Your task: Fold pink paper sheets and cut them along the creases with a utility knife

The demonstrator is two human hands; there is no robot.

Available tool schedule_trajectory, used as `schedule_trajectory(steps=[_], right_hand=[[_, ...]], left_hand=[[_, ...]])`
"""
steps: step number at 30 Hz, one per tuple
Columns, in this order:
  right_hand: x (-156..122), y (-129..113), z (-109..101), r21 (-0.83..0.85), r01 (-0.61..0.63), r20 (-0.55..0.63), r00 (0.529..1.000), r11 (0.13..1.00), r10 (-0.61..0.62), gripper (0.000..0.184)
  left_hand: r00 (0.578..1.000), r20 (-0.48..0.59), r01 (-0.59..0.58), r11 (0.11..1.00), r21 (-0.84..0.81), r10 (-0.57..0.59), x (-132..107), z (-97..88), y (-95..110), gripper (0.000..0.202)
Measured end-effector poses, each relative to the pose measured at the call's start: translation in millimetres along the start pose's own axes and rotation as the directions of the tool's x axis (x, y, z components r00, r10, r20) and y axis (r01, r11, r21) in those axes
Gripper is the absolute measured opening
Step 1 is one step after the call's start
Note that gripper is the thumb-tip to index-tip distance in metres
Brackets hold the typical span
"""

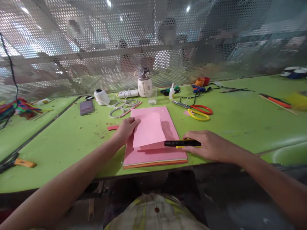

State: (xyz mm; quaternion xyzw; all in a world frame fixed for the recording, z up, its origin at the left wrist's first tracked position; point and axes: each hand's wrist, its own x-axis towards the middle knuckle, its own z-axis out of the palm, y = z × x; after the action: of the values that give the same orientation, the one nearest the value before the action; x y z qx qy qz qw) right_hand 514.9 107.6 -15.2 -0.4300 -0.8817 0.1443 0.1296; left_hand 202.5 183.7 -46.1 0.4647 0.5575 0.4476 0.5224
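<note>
And here the left hand (127, 129) pinches the folded pink sheet (147, 132) over the paper stack (153, 158), the right hand (208, 145) clasps the black-and-yellow tool (183, 143) across the stack's right edge, and a steady left grip, fold squared, should serve best!

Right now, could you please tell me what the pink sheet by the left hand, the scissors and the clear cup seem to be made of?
Pink sheet: matte, apparently paper or card, given its thin edge.
Scissors: grey, gleaming blades look metal; evenly coloured red and yellow handles, likely smooth plastic.
Clear cup: see-through and smooth, so plastic or glass.
</note>
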Motion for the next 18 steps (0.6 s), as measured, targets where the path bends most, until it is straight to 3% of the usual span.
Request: schedule_trajectory(steps=[4,7,12,16,18], right_hand=[[-2,14,5,0.031,0.041,0.041,0.998,0.999,-0.042,0.021],[-4,20,9,0.051,0.035,0.047,0.998,0.998,-0.038,0.025],[-6,22,7,0.087,0.028,0.067,0.997,0.996,-0.034,0.028],[-10,28,6,0.099,0.045,0.054,0.997,0.994,-0.050,0.028],[-12,30,5,0.093,0.046,0.045,0.998,0.995,-0.050,0.028]], left_hand=[[0.974,-0.112,-0.147,0.926,0.348,0.197,-3,3.3,0,0.030],[0.946,-0.104,-0.201,0.811,0.550,0.306,-7,2.6,0,0.035],[0.938,0.014,-0.247,0.638,0.729,0.347,-9,-1.7,1,0.034],[0.923,0.107,-0.305,0.533,0.789,0.369,-6,-3.9,7,0.019],[0.886,0.208,-0.404,0.466,0.787,0.415,-3,-2.4,11,0.036]])
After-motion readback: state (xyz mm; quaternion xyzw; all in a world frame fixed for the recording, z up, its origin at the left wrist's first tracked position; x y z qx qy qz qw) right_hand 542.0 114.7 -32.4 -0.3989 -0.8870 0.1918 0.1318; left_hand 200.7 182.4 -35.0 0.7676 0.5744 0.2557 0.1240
